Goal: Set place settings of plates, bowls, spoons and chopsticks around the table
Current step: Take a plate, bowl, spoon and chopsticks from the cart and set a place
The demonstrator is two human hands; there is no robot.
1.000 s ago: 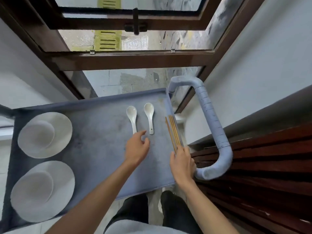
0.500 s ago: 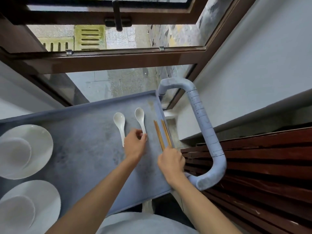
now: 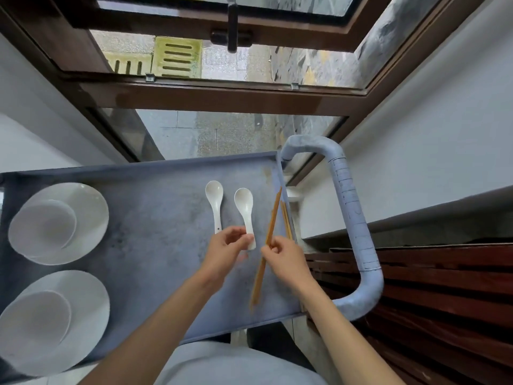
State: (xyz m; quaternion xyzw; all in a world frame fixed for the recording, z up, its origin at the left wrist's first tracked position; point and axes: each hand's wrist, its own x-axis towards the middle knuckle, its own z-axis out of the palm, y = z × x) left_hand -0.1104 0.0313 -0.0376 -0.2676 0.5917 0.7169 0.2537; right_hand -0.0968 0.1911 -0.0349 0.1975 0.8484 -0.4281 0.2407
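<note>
Cutlery pickup at the cart tray (image 3: 155, 245).
My left hand (image 3: 226, 250) pinches the spoon (image 3: 245, 211) handle; my right hand (image 3: 286, 258) fingers grasp chopsticks (image 3: 265, 251), lifted near the tray's handle-side rim.

Two white ceramic spoons on grey cart top: left spoon (image 3: 215, 202) flat, bowl up; right spoon (image 3: 246, 213) handle pinched. Lifted chopstick pair (image 3: 267, 245) tilted; further chopsticks (image 3: 286, 218) flat along right rim. Far plate (image 3: 83, 215) carries bowl (image 3: 43, 227); near plate (image 3: 86, 309) carries bowl (image 3: 33, 320)
</note>
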